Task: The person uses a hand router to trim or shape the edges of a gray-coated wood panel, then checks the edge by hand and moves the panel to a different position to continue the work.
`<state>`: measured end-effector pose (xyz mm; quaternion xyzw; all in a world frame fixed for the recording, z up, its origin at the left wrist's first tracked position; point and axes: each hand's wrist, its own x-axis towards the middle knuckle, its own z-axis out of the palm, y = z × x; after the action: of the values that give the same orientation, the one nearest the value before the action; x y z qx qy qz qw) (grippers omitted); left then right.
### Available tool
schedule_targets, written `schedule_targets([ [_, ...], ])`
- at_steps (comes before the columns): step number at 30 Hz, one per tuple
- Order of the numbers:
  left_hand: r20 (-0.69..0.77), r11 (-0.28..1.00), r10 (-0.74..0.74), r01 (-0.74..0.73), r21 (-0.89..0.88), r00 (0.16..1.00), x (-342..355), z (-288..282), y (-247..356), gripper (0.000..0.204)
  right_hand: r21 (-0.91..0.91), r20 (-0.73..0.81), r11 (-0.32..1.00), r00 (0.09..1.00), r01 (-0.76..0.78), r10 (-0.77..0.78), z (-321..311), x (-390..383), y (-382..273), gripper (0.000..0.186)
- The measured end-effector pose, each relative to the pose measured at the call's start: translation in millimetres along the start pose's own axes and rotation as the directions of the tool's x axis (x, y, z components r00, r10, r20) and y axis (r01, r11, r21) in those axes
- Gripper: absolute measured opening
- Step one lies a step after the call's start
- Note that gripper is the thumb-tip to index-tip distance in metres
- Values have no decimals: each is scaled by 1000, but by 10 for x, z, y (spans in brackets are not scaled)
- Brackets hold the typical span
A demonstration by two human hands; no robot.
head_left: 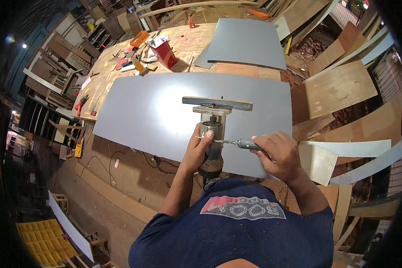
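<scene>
My left hand (197,147) grips a silver-and-black handheld router (213,157), held upright at the near side of a large grey panel (138,111). A clear base plate tops the tool, with a dark straight bar (216,102) fixed across it. My right hand (277,154) is closed on the grey handle of a screwdriver (248,144), whose thin shaft runs leftward across the router's body to beside my left thumb. Whether the tip sits in a screw is hidden or too small to tell.
A plywood worktable (107,62) holds a red can (164,54), scattered tools, a red drill (80,105) and another grey panel (248,40). Boards and sheets (339,94) lean at the right. Cables (114,174) lie on the floor below; a yellow ribbed object (42,241) sits lower left.
</scene>
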<state>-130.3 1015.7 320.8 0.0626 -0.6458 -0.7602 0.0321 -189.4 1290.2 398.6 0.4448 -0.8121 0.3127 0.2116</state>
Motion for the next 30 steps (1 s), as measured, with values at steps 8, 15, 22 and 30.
schedule_targets([
  [8,3,993,-12,12,118,1000,-15,15,106,67,323,472,828,836,-459,279,-50,-5,200,20],
  [15,-4,991,-76,76,108,997,6,0,-31,71,64,220,993,969,96,-108,72,-72,244,25],
  [22,28,971,-78,70,229,997,-14,-80,60,68,445,496,804,856,-395,146,147,-73,305,27],
  [30,-15,931,-83,83,355,996,-78,-249,55,76,410,850,265,471,-873,237,281,37,368,40],
])
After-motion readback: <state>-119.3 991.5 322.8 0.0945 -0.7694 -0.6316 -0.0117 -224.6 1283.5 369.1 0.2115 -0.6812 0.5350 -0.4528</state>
